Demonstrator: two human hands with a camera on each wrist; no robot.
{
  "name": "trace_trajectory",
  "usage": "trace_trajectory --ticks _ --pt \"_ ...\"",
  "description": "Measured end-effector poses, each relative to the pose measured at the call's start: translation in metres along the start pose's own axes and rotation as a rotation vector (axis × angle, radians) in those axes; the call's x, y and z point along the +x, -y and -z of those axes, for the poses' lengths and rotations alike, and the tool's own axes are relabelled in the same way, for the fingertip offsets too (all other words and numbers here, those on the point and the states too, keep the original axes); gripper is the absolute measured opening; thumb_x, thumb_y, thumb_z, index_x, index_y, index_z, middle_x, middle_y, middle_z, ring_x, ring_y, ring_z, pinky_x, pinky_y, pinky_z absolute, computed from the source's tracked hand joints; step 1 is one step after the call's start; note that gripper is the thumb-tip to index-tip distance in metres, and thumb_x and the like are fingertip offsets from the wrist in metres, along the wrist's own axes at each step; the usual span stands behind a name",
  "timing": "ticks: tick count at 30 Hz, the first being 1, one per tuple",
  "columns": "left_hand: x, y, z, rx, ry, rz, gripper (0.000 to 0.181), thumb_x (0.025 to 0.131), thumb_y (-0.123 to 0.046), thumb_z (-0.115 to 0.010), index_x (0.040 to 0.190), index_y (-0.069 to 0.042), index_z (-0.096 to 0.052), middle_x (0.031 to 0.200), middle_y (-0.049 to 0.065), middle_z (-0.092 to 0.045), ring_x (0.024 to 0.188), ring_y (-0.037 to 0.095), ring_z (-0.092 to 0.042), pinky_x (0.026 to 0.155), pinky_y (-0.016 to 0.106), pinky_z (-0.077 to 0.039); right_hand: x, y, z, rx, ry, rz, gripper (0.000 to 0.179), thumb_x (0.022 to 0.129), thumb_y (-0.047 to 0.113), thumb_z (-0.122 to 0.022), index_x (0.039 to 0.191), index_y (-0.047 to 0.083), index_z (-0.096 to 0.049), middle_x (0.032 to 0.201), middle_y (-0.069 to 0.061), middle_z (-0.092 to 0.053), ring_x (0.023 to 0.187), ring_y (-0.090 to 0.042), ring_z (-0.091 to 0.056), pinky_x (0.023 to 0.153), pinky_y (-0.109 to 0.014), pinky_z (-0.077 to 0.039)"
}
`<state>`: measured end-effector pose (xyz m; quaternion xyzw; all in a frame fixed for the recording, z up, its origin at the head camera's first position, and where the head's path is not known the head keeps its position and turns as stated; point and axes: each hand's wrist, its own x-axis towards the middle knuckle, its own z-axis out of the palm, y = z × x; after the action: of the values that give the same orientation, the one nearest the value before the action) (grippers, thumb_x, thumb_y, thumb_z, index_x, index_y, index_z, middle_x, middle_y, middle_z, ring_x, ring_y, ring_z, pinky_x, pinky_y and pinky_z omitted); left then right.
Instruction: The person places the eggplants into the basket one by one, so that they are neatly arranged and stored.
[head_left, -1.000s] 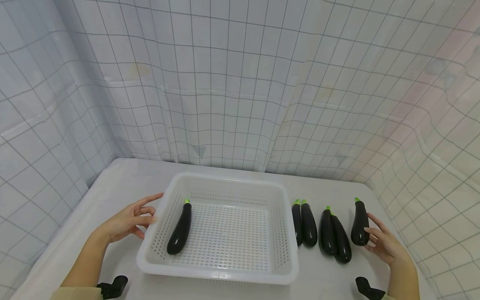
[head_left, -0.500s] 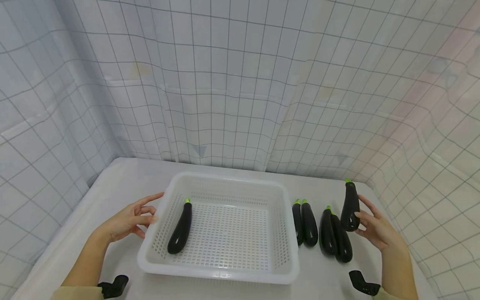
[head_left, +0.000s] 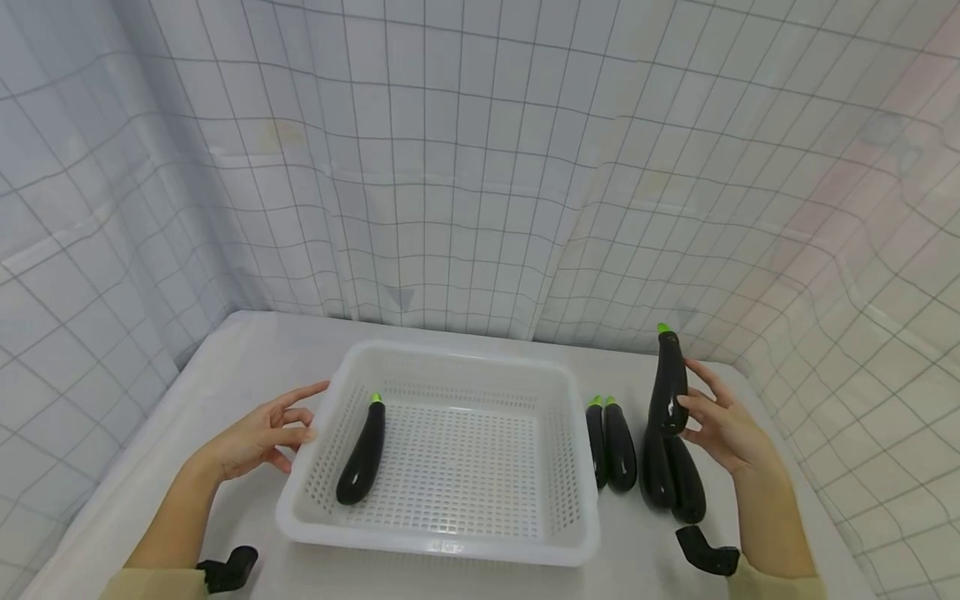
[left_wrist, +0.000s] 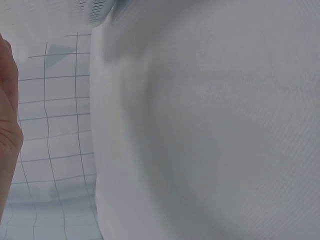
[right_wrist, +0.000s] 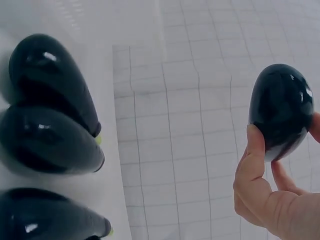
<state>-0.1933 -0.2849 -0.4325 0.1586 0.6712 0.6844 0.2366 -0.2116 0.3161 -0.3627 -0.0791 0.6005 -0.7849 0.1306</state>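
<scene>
My right hand [head_left: 723, 425] grips a dark eggplant [head_left: 670, 375] with a green stem, its thumb and fingers on either side; in the right wrist view the held eggplant [right_wrist: 282, 100] appears with its rounded end toward the camera. It is raised above a pair of eggplants [head_left: 686, 483] on the table and hides their upper ends in the head view. A white perforated basket [head_left: 438, 546] stands in the middle, with one eggplant [head_left: 362, 454] inside near its left wall. My left hand [head_left: 262, 433] touches the basket's left rim, index finger extended along it.
Two more eggplants [head_left: 619, 450] lie side by side against the basket's right side. White cloth covers the table [head_left: 255, 350]. Gridded white curtains [head_left: 465, 208] enclose the back and both sides.
My right hand has lifted the eggplant from the table's right side and carried it left and upward over the neighbouring pair. The left hand stays at the basket rim.
</scene>
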Motion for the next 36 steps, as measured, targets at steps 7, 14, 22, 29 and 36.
trace_trajectory --ticks 7,14,22,29,36 --pt "0.001 -0.001 0.000 0.004 -0.009 0.008 0.065 0.091 0.000 -0.050 0.145 -0.018 -0.019 0.093 -0.001 -0.058 0.078 0.017 -0.065 0.060 0.042 -0.056 0.012 0.003 -0.030 -0.031 0.002 0.004 0.056 0.093 -0.003 -0.044 0.140 0.025 -0.033 0.103 0.002 -0.059 0.098 -0.013 -0.056 0.082 -0.039 -0.039" --pt "0.000 -0.002 -0.001 -0.003 -0.011 0.008 0.065 0.091 0.000 -0.050 0.145 -0.019 -0.021 0.092 -0.002 -0.058 0.078 0.016 -0.065 0.059 0.041 -0.056 0.022 0.008 -0.064 -0.104 0.017 -0.028 0.061 0.092 0.000 -0.048 0.143 0.022 -0.024 0.106 0.002 -0.057 0.101 -0.013 -0.054 0.085 -0.045 -0.036" --pt "0.000 -0.002 -0.001 -0.003 -0.015 0.013 0.065 0.091 -0.001 -0.051 0.145 -0.019 -0.020 0.091 -0.002 -0.058 0.078 0.017 -0.065 0.059 0.041 -0.056 0.036 0.004 -0.099 -0.118 0.059 -0.072 0.062 0.089 -0.001 -0.051 0.142 0.020 -0.023 0.111 -0.004 -0.053 0.095 -0.016 -0.054 0.084 -0.042 -0.043" --pt "0.001 -0.001 -0.001 0.000 -0.010 0.016 0.065 0.091 -0.001 -0.051 0.145 -0.017 -0.019 0.091 -0.002 -0.058 0.078 0.017 -0.065 0.059 0.040 -0.056 0.047 -0.003 -0.128 -0.119 0.087 -0.109 0.067 0.086 -0.001 -0.054 0.142 0.019 -0.023 0.119 -0.010 -0.048 0.098 -0.020 -0.054 0.082 -0.043 -0.044" --pt "0.000 -0.001 0.000 -0.002 -0.006 0.015 0.065 0.091 -0.001 -0.050 0.145 -0.019 -0.020 0.092 -0.002 -0.058 0.079 0.019 -0.066 0.060 0.043 -0.056 0.056 -0.009 -0.154 -0.125 0.096 -0.155 0.073 0.084 -0.002 -0.058 0.144 0.020 -0.022 0.129 -0.016 -0.041 0.099 -0.023 -0.056 0.083 -0.044 -0.046"
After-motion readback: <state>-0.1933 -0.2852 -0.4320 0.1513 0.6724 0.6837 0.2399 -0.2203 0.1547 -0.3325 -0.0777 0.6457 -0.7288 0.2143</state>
